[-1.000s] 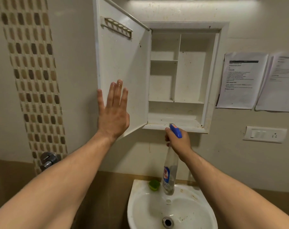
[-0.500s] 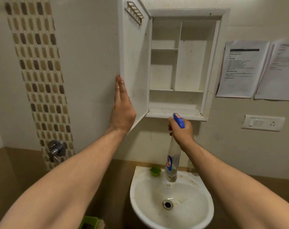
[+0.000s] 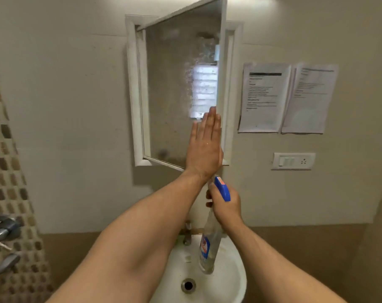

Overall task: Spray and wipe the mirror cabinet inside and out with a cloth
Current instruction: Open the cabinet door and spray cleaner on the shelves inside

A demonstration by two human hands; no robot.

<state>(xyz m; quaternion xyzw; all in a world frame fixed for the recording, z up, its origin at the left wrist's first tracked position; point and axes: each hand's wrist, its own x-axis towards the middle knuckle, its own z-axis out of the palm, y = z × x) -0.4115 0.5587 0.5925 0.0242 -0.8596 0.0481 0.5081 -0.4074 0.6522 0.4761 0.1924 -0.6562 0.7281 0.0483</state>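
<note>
The white mirror cabinet (image 3: 132, 88) hangs on the wall above the sink. Its door (image 3: 174, 88) is swung most of the way across the opening, mirror side towards me, and the glass looks smeared and spotted. My left hand (image 3: 205, 145) lies flat with fingers together against the lower right part of the mirror door, near its free edge. My right hand (image 3: 225, 204) is lower, wrapped around the neck of a clear spray bottle (image 3: 209, 243) with a blue trigger head, which hangs over the sink. No cloth is in view.
A white sink (image 3: 231, 287) with a drain and a tap (image 3: 186, 234) sits below. Two printed sheets (image 3: 264, 97) and a switch plate (image 3: 292, 161) are on the wall to the right. A mosaic tile strip and shower valve (image 3: 2, 228) stand at the left.
The door has swung from wide open to nearly shut, pushed by my left hand, so the shelves are now hidden and the mirror faces me. The view shifted left.
</note>
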